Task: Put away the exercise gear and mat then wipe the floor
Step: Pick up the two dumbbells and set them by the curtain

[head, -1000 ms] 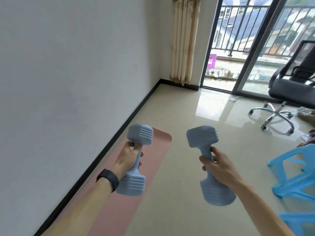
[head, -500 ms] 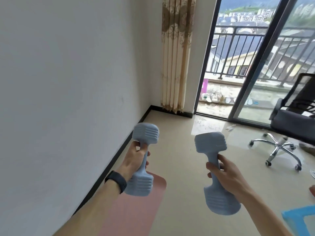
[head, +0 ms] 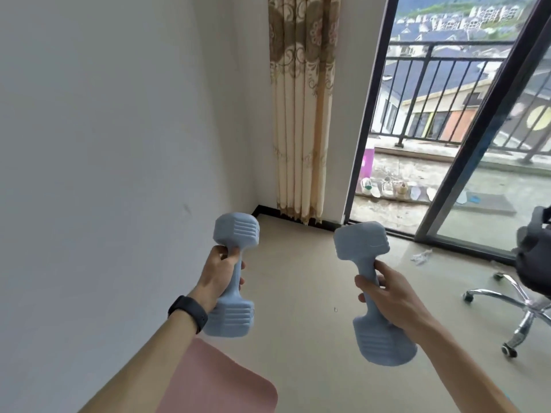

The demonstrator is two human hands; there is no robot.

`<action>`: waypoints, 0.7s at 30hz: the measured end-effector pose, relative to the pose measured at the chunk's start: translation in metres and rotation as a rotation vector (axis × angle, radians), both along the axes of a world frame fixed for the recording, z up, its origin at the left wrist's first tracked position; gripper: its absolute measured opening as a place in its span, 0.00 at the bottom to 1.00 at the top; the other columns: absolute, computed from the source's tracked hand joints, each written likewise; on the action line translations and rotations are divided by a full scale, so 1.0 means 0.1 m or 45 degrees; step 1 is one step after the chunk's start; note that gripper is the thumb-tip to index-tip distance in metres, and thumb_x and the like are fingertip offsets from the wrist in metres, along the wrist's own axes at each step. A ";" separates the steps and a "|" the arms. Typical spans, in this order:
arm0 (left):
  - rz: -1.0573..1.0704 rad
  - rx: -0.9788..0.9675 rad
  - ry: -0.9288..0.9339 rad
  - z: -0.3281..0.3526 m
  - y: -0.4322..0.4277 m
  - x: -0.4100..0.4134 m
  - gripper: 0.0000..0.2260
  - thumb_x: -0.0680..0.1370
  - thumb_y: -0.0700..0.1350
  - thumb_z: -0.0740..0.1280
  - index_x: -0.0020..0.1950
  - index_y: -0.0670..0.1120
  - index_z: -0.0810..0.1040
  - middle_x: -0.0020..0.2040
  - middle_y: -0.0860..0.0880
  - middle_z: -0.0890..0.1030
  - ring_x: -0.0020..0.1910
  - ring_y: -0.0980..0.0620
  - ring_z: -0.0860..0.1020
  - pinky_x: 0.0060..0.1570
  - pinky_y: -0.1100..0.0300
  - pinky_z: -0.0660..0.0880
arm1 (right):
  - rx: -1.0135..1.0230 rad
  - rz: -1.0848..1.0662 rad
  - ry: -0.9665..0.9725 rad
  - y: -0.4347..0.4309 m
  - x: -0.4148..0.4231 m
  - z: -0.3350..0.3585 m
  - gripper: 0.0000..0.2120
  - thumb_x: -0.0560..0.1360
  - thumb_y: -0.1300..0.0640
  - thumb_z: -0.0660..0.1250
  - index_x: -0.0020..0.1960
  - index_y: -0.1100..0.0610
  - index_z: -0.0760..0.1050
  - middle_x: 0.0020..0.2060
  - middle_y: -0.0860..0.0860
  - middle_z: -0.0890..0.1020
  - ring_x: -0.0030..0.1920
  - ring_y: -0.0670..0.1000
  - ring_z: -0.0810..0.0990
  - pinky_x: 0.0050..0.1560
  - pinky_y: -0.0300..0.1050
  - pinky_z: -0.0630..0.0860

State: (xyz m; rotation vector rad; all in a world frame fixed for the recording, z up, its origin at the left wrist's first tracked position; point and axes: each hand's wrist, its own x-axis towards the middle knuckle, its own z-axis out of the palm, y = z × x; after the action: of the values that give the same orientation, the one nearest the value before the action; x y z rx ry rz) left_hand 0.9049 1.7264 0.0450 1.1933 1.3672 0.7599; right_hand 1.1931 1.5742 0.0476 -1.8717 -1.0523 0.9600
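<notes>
Hands clenched: left hand (head: 219, 274) grasps left dumbbell (head: 232, 275), right hand (head: 390, 293) right dumbbell (head: 372, 290); mat (head: 214, 380) below.

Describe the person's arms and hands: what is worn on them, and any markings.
No sleeves are in view; both arms are bare down to the frame's edge. The left hand and right hand wear no gloves, and no rings show. A smooth, wide black band, like a fitness tracker, circles the left wrist. The right wrist carries nothing.
</notes>
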 end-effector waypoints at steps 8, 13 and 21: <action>0.149 -0.149 -0.071 -0.03 1.28 0.81 0.11 0.82 0.52 0.63 0.55 0.44 0.72 0.46 0.41 0.79 0.32 0.45 0.75 0.35 0.53 0.75 | -0.052 0.218 -0.033 1.73 0.87 -0.04 0.04 0.79 0.55 0.66 0.54 0.50 0.75 0.41 0.52 0.84 0.39 0.48 0.84 0.43 0.45 0.78; 0.172 -0.156 -0.059 -0.20 2.29 1.23 0.10 0.83 0.50 0.62 0.53 0.43 0.72 0.45 0.42 0.78 0.32 0.46 0.74 0.35 0.54 0.74 | -0.076 0.252 -0.023 2.80 1.25 -0.24 0.04 0.79 0.55 0.66 0.54 0.50 0.75 0.42 0.54 0.85 0.39 0.48 0.84 0.45 0.47 0.79; 0.097 -0.242 -0.004 -0.48 3.70 1.85 0.11 0.82 0.52 0.62 0.57 0.45 0.70 0.47 0.42 0.78 0.31 0.46 0.74 0.31 0.55 0.73 | -0.150 0.207 0.066 4.13 1.86 -0.49 0.04 0.79 0.56 0.66 0.54 0.53 0.75 0.46 0.58 0.83 0.41 0.52 0.85 0.44 0.45 0.79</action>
State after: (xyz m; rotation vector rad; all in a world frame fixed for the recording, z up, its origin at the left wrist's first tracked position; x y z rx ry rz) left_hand 1.0896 2.0966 -0.0029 0.9959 1.4551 0.6684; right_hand 1.3793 1.9871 -0.0017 -1.8663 -1.1523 1.1814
